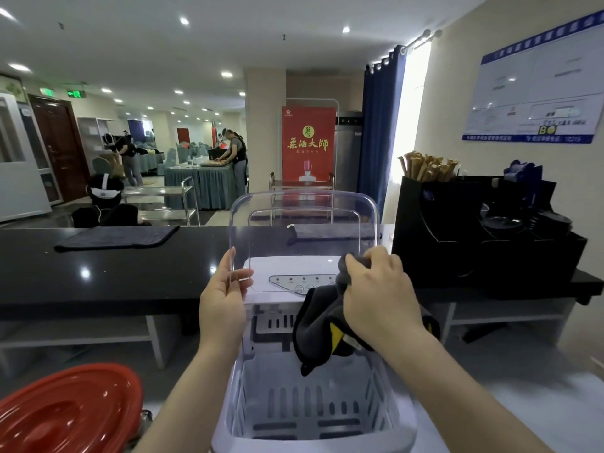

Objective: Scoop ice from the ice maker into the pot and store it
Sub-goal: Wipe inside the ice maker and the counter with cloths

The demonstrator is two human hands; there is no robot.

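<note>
A white ice maker [228,426] stands right below me with its clear lid [304,210] raised upright. My left hand [224,299] pinches the lid's left edge and holds it up. My right hand [379,295] grips a dark grey cloth [317,325] with a yellow patch, pressing it at the lid's lower right corner, and the cloth hangs over the slotted white ice basket [307,403]. No ice shows in the basket. A red pot lid [68,410] sits at the lower left, with the pot beneath mostly hidden.
A long black counter [114,276] runs behind the ice maker, with a dark folded towel [117,237] on it. A black organiser [483,233] with wrapped straws and cup lids stands at the right. People work at tables far back.
</note>
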